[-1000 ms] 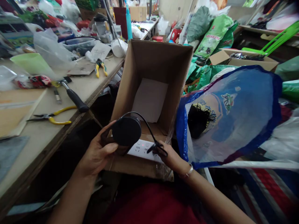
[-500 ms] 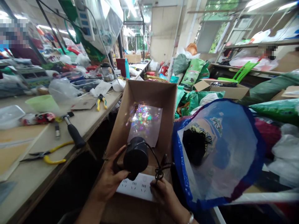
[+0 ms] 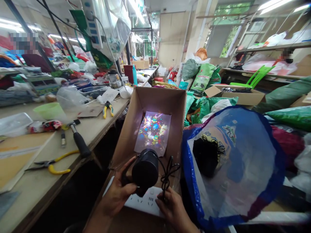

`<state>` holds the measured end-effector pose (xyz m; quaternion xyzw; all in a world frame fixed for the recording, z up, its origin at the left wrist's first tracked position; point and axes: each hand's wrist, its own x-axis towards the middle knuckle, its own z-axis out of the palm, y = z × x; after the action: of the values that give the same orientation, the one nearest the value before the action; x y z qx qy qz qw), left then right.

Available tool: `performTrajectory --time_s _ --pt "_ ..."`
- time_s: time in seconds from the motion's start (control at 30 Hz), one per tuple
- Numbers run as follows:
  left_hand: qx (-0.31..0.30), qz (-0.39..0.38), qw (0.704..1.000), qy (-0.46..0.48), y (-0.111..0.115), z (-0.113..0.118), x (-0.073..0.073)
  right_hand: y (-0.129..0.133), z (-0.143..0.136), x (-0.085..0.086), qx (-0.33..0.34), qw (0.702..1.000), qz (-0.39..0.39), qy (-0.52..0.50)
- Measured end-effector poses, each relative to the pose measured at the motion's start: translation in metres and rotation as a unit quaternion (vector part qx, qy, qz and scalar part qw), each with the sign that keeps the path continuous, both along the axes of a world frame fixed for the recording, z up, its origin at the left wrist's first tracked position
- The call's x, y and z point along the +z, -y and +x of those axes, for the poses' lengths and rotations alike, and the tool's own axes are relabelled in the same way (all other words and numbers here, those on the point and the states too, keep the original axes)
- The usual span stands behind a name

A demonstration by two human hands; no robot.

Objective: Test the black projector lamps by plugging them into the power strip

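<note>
My left hand (image 3: 121, 191) is closed around the side and base of a black cylindrical projector lamp (image 3: 145, 170). The lamp points away from me into an open cardboard box (image 3: 157, 95). On a white sheet (image 3: 155, 147) inside the box falls a sharp, many-coloured light pattern. My right hand (image 3: 171, 204) pinches the lamp's looped black cable (image 3: 167, 179); whether a plug is between the fingers is hidden. Below both hands lies a white power strip (image 3: 143, 201) with several sockets.
On the workbench (image 3: 97, 129) at left lie a hammer (image 3: 80, 139), yellow-handled pliers (image 3: 55, 161) and yellow-green pliers (image 3: 107, 109). A blue-rimmed bag (image 3: 243, 181) at right holds black corded items (image 3: 206, 155). Green sacks (image 3: 202, 77) are heaped behind. People sit in the background.
The view has shifted slightly, so most things sit lower and further right. The light pattern has gone from blurred to sharp and is now centred on the sheet. Both hands keep their hold.
</note>
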<state>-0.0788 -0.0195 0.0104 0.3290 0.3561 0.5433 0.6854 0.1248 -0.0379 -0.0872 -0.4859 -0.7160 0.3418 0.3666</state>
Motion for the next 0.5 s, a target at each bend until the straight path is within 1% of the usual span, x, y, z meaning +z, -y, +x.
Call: performTrajectory --time_s 0.13,0.23,0.3,0.4,0.43,0.5 --pt "-0.002 -0.006 1.000 0.005 0.001 0.000 0.001 -0.001 0.000 -0.001 -0.002 1.000 -0.003 0.002" --pt "-0.008 0.007 1.000 -0.002 0.000 -0.001 -0.003 -0.001 0.000 -0.001 -0.009 1.000 0.001 -0.005" --pt "-0.009 0.029 0.999 -0.026 -0.001 -0.001 -0.007 -0.001 0.000 -0.001 -0.022 1.000 -0.008 -0.021" --pt "-0.026 0.060 0.991 -0.115 0.000 0.001 -0.011 0.000 0.001 0.000 -0.053 0.995 -0.036 -0.076" --pt "-0.027 0.067 0.984 -0.162 0.001 0.002 -0.011 0.000 0.002 0.002 -0.064 0.991 -0.052 -0.108" --pt "-0.005 0.086 0.959 -0.269 0.006 0.006 -0.011 -0.001 0.004 0.008 -0.081 0.975 -0.093 -0.186"
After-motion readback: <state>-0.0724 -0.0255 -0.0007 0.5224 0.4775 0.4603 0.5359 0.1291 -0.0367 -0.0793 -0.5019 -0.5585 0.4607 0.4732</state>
